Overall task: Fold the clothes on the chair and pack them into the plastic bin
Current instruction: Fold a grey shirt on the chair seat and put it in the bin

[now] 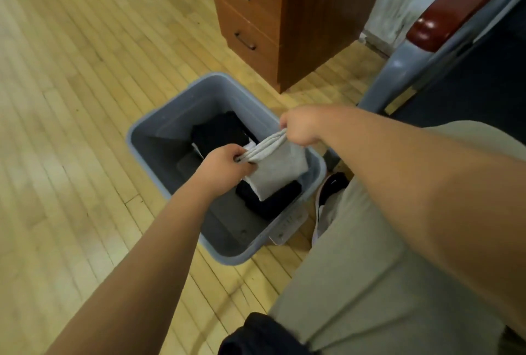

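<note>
Head view gives us first the wooden floor [71, 126], which stretches wide to the left of the bin. At the right edge stands the chair [398, 69] with its grey frame. Behind the bin is a brown drawer cabinet [299, 27]; its lower corner comes near the far rim but stays apart from it. The grey plastic bin [133, 138] sits on the floor between these, just beside our shoe [327, 195]. Inside it we see folded black clothes [219, 132] along the right wall, and the grey bottom shows on the left half. Over the opening hangs the folded grey garment [279, 172]. Its lower edge is down between the walls, above the black clothes; whether it touches them we cannot tell. Our left hand [225, 163] and right hand [301, 126] hold its upper edge, one at each end, fingers curled and clamped on the cloth.
</note>
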A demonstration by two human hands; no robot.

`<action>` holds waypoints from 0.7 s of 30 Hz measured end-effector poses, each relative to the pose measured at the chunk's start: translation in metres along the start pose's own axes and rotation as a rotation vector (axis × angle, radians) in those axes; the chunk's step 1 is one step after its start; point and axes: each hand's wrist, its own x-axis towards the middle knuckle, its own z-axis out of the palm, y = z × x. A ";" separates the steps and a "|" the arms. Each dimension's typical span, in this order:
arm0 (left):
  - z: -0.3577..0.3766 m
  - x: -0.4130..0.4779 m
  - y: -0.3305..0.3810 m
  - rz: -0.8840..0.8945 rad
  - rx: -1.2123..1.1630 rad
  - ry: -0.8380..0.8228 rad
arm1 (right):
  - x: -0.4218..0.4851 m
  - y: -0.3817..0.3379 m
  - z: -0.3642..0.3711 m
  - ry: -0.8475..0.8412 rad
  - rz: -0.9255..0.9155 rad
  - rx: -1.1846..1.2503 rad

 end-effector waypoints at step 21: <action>0.007 0.052 0.033 -0.096 -0.029 -0.084 | 0.019 0.024 -0.003 -0.120 0.148 0.151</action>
